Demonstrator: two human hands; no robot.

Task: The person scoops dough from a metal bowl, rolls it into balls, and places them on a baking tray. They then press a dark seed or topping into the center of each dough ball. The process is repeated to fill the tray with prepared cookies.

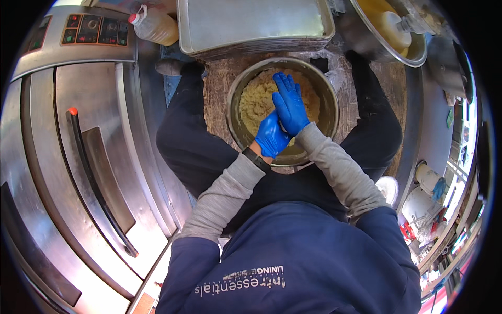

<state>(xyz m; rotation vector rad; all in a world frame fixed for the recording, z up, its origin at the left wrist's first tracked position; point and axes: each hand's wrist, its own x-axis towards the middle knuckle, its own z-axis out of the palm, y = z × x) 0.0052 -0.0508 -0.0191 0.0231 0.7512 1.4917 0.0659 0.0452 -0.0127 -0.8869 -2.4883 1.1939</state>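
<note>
A round steel bowl [333, 114] sits between my legs, holding a pale yellow, crumbly dough-like mixture [253, 100]. Both my hands wear blue gloves and meet above it. My right hand [291, 104] lies over my left hand [272, 135], palm towards palm, its fingers pointing to the bowl's far side. Between the palms nothing shows; whether they press on a piece of the mixture I cannot tell. A dark band circles my left wrist.
Stacked metal baking trays [255, 23] stand beyond the bowl. A red-capped plastic jug [155, 25] is at their left, and a large metal bowl [421, 51] with yellow contents at their right. Steel oven doors with a long black handle [96, 184] line my left side.
</note>
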